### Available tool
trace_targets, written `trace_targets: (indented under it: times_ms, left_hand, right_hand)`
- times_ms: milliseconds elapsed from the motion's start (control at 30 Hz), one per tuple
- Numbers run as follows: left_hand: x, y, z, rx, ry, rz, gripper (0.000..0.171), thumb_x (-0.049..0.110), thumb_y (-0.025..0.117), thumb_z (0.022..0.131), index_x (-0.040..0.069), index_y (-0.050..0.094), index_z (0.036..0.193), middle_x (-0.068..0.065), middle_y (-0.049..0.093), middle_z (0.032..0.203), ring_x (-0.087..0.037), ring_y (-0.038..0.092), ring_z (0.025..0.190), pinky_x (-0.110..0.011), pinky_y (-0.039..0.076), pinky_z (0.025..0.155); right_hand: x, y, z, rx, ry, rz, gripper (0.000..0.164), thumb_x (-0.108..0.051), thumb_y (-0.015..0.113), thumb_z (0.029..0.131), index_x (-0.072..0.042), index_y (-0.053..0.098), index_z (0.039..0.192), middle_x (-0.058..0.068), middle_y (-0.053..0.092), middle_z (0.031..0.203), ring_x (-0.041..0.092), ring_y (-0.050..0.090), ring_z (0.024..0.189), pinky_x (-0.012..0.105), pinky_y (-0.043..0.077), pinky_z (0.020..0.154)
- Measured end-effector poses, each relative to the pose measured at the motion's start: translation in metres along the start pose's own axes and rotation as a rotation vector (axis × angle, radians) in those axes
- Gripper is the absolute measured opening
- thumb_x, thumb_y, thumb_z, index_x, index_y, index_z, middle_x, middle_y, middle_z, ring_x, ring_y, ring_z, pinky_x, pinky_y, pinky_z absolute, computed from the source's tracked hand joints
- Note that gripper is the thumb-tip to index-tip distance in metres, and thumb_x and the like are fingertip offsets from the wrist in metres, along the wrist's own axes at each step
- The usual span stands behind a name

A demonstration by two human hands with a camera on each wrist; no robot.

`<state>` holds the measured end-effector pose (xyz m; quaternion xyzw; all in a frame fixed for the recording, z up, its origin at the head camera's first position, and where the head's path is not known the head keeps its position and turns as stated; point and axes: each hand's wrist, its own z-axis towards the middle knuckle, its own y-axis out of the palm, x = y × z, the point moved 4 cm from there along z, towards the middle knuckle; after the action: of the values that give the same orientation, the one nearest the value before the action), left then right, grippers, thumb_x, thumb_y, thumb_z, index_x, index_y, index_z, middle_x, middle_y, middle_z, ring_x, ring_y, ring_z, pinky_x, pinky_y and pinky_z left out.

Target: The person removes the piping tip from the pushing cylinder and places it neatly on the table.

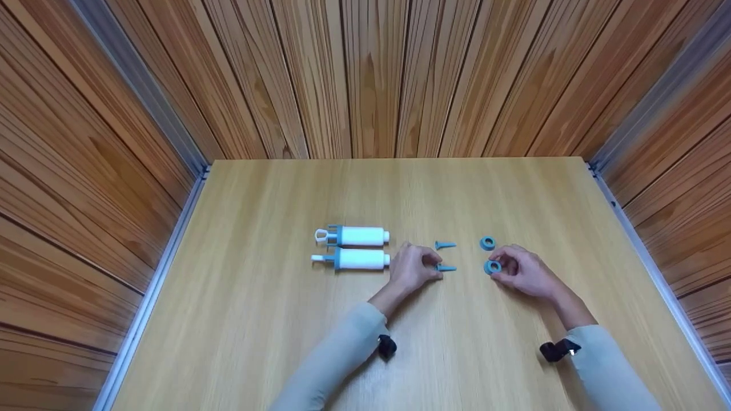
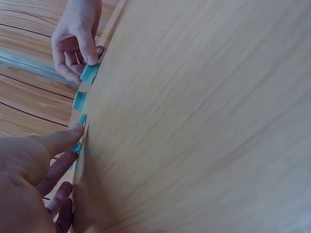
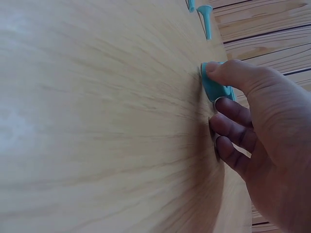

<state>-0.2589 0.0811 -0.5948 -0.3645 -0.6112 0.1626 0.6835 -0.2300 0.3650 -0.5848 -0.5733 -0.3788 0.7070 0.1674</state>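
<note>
Two blue nozzle-like pins lie on the table, each with a wide head and a thin stem. My left hand [image 1: 410, 268] pinches the near pin [image 1: 449, 268] at its head between thumb and index finger; part of it shows between those fingers in the left wrist view. Just beyond lies the far pin [image 1: 447, 245]. To the right are two blue ring caps. My right hand [image 1: 526, 273] pinches the near ring cap [image 3: 214, 90], thumb on its edge, other fingers curled. The far ring cap [image 1: 482, 245] lies beyond it, untouched.
Left of my left hand, two white syringe-like cylinders lie side by side, the far one [image 1: 362, 236] and the near one [image 1: 361, 259], with blue collars and white handles. Wooden panel walls [image 1: 371, 80] and metal rails [image 1: 639, 228] border the table [image 1: 257, 331].
</note>
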Motion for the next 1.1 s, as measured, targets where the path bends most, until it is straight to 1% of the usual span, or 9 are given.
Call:
trace_targets:
  times_ms: [67, 200, 300, 533, 667, 767, 933, 1033, 1100]
  left_hand:
    - [0.000, 0.000, 0.000, -0.003, -0.003, -0.008, 0.024, 0.022, 0.100, 0.087, 0.023, 0.090, 0.109, 0.009, 0.089, 0.105, -0.009, 0.076, 0.102, -0.042, 0.043, 0.130]
    - [0.000, 0.000, 0.000, -0.008, 0.001, -0.016, 0.025, 0.023, 0.100, 0.087, 0.023, 0.090, 0.109, 0.010, 0.089, 0.105, -0.008, 0.073, 0.101, -0.036, 0.048, 0.117]
    - [0.000, 0.000, -0.001, -0.012, 0.006, -0.013, 0.025, 0.024, 0.100, 0.087, 0.024, 0.090, 0.110, 0.010, 0.089, 0.106, -0.008, 0.071, 0.101, -0.034, 0.048, 0.107]
    - [0.000, -0.002, -0.002, -0.046, 0.026, -0.031, 0.027, 0.021, 0.099, 0.088, 0.021, 0.090, 0.113, 0.008, 0.089, 0.111, -0.009, 0.073, 0.104, -0.037, 0.046, 0.114]
    - [-0.001, -0.003, -0.001, -0.047, 0.072, -0.027, 0.029, 0.020, 0.099, 0.087, 0.020, 0.089, 0.115, 0.007, 0.089, 0.113, -0.008, 0.076, 0.104, -0.034, 0.048, 0.110]
    - [-0.001, -0.006, -0.003, -0.049, 0.072, -0.045, 0.030, 0.018, 0.097, 0.089, 0.019, 0.088, 0.118, 0.006, 0.088, 0.117, -0.011, 0.074, 0.110, -0.033, 0.050, 0.106]
    - [0.005, -0.020, -0.011, -0.072, 0.019, -0.115, 0.033, 0.017, 0.092, 0.096, 0.017, 0.085, 0.128, 0.000, 0.085, 0.130, -0.022, 0.069, 0.124, -0.040, 0.054, 0.110]
    - [0.008, -0.031, -0.013, -0.110, 0.037, -0.140, 0.035, 0.018, 0.088, 0.099, 0.017, 0.082, 0.134, -0.001, 0.082, 0.137, -0.024, 0.070, 0.133, -0.045, 0.056, 0.116]
    - [0.008, -0.038, -0.014, -0.156, 0.057, -0.148, 0.039, 0.019, 0.086, 0.101, 0.017, 0.079, 0.139, 0.000, 0.079, 0.144, -0.025, 0.069, 0.141, -0.047, 0.054, 0.122]
  right_hand:
    - [0.001, 0.000, 0.000, -0.003, 0.007, -0.009, 0.032, -0.002, 0.087, 0.095, -0.004, 0.074, 0.124, 0.013, 0.070, 0.108, 0.007, 0.059, 0.085, 0.019, 0.050, 0.072]
    - [0.002, 0.000, -0.001, -0.009, 0.016, -0.014, 0.032, -0.003, 0.087, 0.096, -0.004, 0.075, 0.125, 0.013, 0.071, 0.110, 0.007, 0.058, 0.086, 0.019, 0.050, 0.073]
    - [0.003, 0.000, -0.001, -0.007, 0.019, -0.012, 0.033, -0.004, 0.088, 0.095, -0.004, 0.075, 0.126, 0.013, 0.071, 0.111, 0.007, 0.058, 0.086, 0.019, 0.049, 0.073]
    - [0.003, -0.001, -0.003, 0.001, 0.016, 0.001, 0.036, -0.006, 0.089, 0.096, -0.005, 0.075, 0.129, 0.013, 0.072, 0.113, 0.010, 0.059, 0.087, 0.019, 0.049, 0.074]
    - [0.001, -0.002, -0.003, 0.022, 0.001, 0.010, 0.036, -0.007, 0.090, 0.095, -0.003, 0.075, 0.128, 0.013, 0.073, 0.112, 0.011, 0.060, 0.087, 0.019, 0.049, 0.074]
    - [-0.001, -0.003, -0.002, 0.026, -0.014, 0.017, 0.034, -0.009, 0.089, 0.096, -0.003, 0.076, 0.126, 0.013, 0.073, 0.110, 0.012, 0.061, 0.087, 0.019, 0.050, 0.073]
    - [-0.004, -0.008, 0.000, 0.029, -0.006, 0.020, 0.032, -0.013, 0.087, 0.099, -0.003, 0.075, 0.127, 0.012, 0.074, 0.110, 0.013, 0.063, 0.093, 0.019, 0.052, 0.078]
    - [-0.007, -0.012, 0.001, 0.034, 0.018, 0.009, 0.032, -0.015, 0.085, 0.101, -0.004, 0.075, 0.129, 0.013, 0.074, 0.112, 0.010, 0.063, 0.095, 0.020, 0.053, 0.082]
    - [-0.009, -0.015, 0.002, 0.043, 0.027, -0.005, 0.030, -0.016, 0.083, 0.103, -0.004, 0.075, 0.129, 0.013, 0.075, 0.113, 0.007, 0.062, 0.096, 0.019, 0.053, 0.083]
